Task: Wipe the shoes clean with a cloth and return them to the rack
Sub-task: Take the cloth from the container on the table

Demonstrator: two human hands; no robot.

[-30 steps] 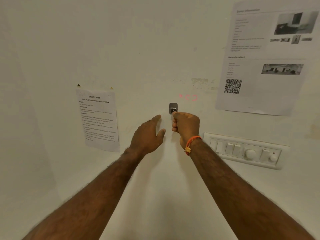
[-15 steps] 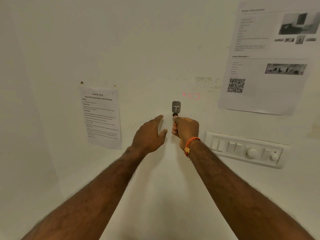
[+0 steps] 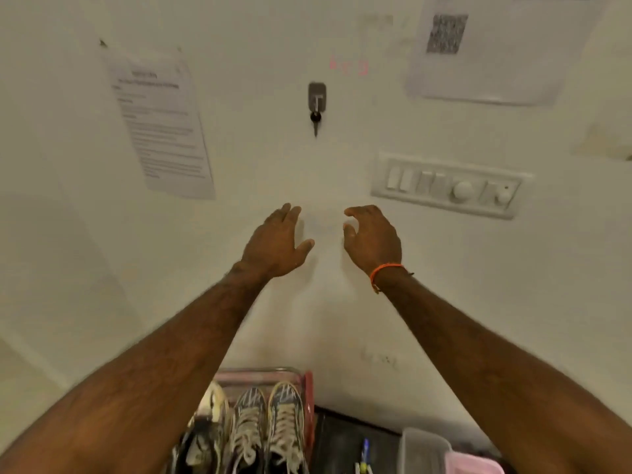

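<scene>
Hanging at ten o'clock: printed sheet [image 3: 160, 124]. Left hand [image 3: 273, 244], fingers spread, empty. Key [image 3: 315, 119] on hook, twelve o'clock. Right hand [image 3: 372, 239], loosely curled, empty. Shoes [image 3: 263, 429] on rack [image 3: 306, 401], six o'clock, seemingly unwiped. Risk: no cloth visible; bare-handed lifting smears dirt.

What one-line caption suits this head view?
Both hands, left and right, open and empty below a key hanging on a wall hook, above racked shoes.

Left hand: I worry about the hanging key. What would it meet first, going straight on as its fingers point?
Probably bare wall. The left hand points up, left of the key; depth is unclear.
</scene>
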